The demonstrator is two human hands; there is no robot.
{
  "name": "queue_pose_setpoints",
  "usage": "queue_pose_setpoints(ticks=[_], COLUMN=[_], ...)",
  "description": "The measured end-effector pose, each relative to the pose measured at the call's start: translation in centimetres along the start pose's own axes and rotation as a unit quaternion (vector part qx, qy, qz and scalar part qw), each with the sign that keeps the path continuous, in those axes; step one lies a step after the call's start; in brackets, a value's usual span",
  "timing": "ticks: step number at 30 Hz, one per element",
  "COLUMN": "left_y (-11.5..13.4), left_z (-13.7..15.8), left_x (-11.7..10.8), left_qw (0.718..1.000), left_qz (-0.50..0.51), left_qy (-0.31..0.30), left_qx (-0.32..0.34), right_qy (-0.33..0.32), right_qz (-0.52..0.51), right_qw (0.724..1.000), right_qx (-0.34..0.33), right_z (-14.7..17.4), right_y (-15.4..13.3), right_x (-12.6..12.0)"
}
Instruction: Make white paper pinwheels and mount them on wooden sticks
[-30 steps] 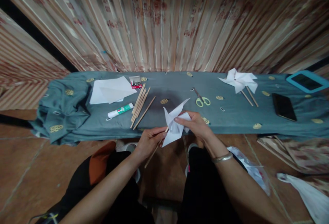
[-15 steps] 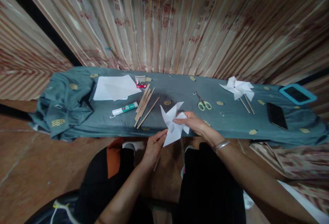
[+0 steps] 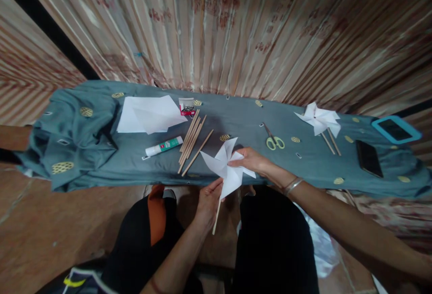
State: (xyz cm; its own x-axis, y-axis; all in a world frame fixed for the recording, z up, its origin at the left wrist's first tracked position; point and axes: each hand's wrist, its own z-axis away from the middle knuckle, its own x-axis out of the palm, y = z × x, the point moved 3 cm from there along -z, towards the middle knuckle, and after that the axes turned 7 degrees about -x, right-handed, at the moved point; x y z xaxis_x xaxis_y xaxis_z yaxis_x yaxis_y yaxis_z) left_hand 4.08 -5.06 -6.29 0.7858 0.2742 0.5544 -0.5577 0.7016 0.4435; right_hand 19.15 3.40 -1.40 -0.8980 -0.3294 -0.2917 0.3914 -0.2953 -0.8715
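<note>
A white paper pinwheel [image 3: 232,179] is held over the table's front edge, its blades spread. My left hand [image 3: 208,198] is closed around the wooden stick [image 3: 216,220] behind the lower blades; the stick's lower end pokes out below. My right hand [image 3: 250,161] pinches the pinwheel near its centre from the right, thumb on the front. Whatever fastens the centre is hidden by the thumb. Several loose wooden sticks [image 3: 193,137] lie just left of the pinwheel. Green-handled scissors [image 3: 275,142] rest to the right, beyond my right hand.
On the grey-blue cloth [image 3: 243,118] lie white paper sheets [image 3: 135,114], a glue stick [image 3: 164,146] and an open red-and-white box of small metal pieces [image 3: 186,106]. To the right are finished-looking pinwheels [image 3: 319,118], a black phone [image 3: 369,158] and a blue-framed tablet [image 3: 396,129]. A curtain hangs behind.
The pinwheel has turned, its blades now pointing differently, and its stick stands more upright. Both hands keep their hold. The camera view has shifted slightly.
</note>
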Motion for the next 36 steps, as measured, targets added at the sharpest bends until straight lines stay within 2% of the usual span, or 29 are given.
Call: queue_pose_setpoints(ticks=[7, 12, 23, 29, 36], left_y=[-0.6, -0.8, -0.5, -0.2, 0.1], left_z=[-0.7, -0.8, -0.4, -0.1, 0.0], left_x=[0.1, 0.1, 0.4, 0.6, 0.7], left_qw=[1.0, 1.0, 0.998, 0.995, 0.994], left_qz=[0.01, 0.011, 0.004, -0.002, -0.022], left_qy=[0.02, 0.022, -0.011, -0.02, -0.037], left_qx=[0.003, -0.008, -0.056, -0.096, -0.096], right_qy=[0.017, -0.019, -0.081, -0.102, -0.118], right_qz=[0.146, 0.213, 0.275, 0.276, 0.258], right_qw=[0.989, 0.977, 0.958, 0.956, 0.959], right_qx=[0.006, 0.001, 0.001, 0.014, 0.027], right_z=[-0.8, -0.9, -2.1, -2.2, -2.4], right_y=[-0.8, -1.7, -1.7, -2.2, -2.4], right_x=[-1.0, -1.3, -1.8, -1.5, -1.6])
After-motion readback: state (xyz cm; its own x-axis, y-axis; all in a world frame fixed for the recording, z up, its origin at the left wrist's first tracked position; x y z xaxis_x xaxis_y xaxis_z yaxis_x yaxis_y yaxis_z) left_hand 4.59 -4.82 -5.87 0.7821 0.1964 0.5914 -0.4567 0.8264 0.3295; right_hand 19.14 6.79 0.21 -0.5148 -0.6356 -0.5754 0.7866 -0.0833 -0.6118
